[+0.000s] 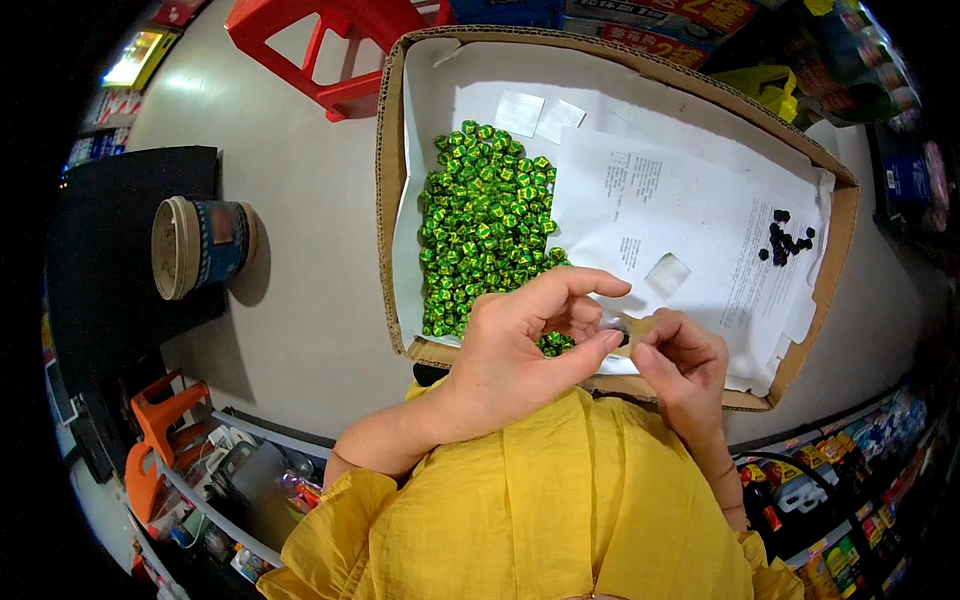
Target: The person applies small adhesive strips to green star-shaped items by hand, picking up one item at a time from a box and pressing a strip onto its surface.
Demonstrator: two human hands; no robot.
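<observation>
Over the near edge of a shallow cardboard box, my left hand (532, 322) holds a small dark piece (625, 336) by the thumb, with its index finger raised. A partly see-through wrapper sheet (616, 321) lies around that piece. On its right side, my right hand (682, 356) pinches the sheet between thumb and fingers. Beyond my left hand lies a heap of small green-and-yellow wrapped balls (487, 217). A loose square sheet (667, 274) rests on white printed paper (592, 195). Several black pieces (782, 244) lie at the box's right side.
The cardboard box (391, 187) has a raised rim and white lining. Two pale square sheets (520, 114) lie near its far side. A red plastic stool (330, 94) stands beyond it. To the left are a lidded bucket (206, 244) and an orange stool (169, 420). Stocked shelves (840, 480) stand at right.
</observation>
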